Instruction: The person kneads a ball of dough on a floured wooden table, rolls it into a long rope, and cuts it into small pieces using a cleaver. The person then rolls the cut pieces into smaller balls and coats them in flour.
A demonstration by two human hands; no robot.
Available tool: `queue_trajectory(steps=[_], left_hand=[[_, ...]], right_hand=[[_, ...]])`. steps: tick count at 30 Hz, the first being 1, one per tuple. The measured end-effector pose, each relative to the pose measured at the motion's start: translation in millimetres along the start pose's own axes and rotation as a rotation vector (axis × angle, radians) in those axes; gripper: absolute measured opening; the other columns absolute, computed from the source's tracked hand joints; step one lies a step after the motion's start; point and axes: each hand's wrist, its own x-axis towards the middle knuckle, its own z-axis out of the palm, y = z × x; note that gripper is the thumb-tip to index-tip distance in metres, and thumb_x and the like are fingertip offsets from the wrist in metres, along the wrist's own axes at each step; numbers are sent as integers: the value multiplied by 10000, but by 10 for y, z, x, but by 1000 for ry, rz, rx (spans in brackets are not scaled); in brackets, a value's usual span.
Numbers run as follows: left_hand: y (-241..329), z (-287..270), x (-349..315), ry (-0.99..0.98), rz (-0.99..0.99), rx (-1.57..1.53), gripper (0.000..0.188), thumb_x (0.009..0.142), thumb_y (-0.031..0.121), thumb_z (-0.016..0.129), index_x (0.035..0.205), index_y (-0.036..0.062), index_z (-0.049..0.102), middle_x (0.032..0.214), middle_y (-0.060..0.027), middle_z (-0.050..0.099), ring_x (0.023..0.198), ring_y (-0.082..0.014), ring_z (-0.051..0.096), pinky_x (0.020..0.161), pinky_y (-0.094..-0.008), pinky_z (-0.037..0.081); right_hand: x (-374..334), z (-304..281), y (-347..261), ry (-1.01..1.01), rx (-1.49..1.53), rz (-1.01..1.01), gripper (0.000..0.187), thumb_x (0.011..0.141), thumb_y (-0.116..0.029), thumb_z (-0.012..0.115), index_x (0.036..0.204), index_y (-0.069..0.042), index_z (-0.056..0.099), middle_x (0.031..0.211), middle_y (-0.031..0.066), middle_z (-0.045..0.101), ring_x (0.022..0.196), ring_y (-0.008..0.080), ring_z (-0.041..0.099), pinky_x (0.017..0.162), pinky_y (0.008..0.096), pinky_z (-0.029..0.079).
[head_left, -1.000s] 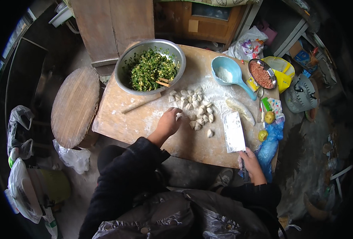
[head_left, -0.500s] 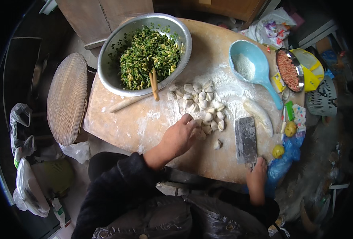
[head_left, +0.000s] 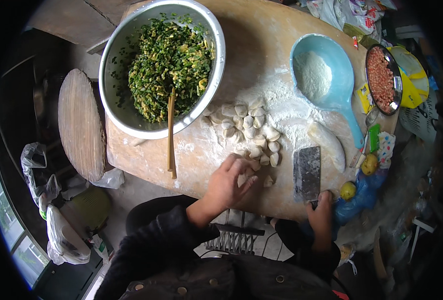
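Note:
My left hand (head_left: 226, 184) is at the near edge of a pile of small cut dough pieces (head_left: 249, 122), thumb spread from the curled fingers. Its fingertips reach the nearest pieces, and nothing shows gripped in it. A lone dough piece (head_left: 268, 181) lies just right of its thumb. My right hand (head_left: 321, 215) is closed round the handle of a cleaver (head_left: 306, 175), whose broad dark blade lies flat on the board. Beyond the blade, to its right, rests a floured dough roll (head_left: 327, 145).
A large metal bowl (head_left: 220, 55) of chopped greens, with chopsticks (head_left: 171, 135), stands far left on the floured wooden board (head_left: 201, 175). A blue ladle (head_left: 349, 80) holds flour. At right are a dish of minced meat (head_left: 381, 80) and two yellow-green fruits (head_left: 348, 190). A round ridged board (head_left: 81, 125) stands left.
The view has shifted, so the bowl appears larger and nearer. My left thumb has spread away from the fingers beside the dough pieces. My right hand stays on the cleaver handle.

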Motion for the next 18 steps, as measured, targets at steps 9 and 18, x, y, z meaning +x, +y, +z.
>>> queue_trajectory(steps=[9, 18], left_hand=[[22, 285, 160, -427, 479, 577, 768, 858, 298, 634, 1530, 139, 298, 1622, -90, 203, 1487, -330, 182, 1185, -515, 201], [-133, 443, 241, -280, 620, 878, 587, 945, 232, 463, 1520, 267, 346, 1629, -23, 203, 1504, -267, 160, 1191, -541, 63]], right_hand=[[69, 97, -7, 47, -76, 9, 451, 700, -78, 657, 1066, 56, 430, 1075, 291, 460, 1061, 495, 469, 964, 514, 392], [44, 115, 63, 114, -93, -47, 440, 690, -135, 673, 1034, 32, 456, 1028, 273, 477, 994, 476, 495, 872, 520, 422]])
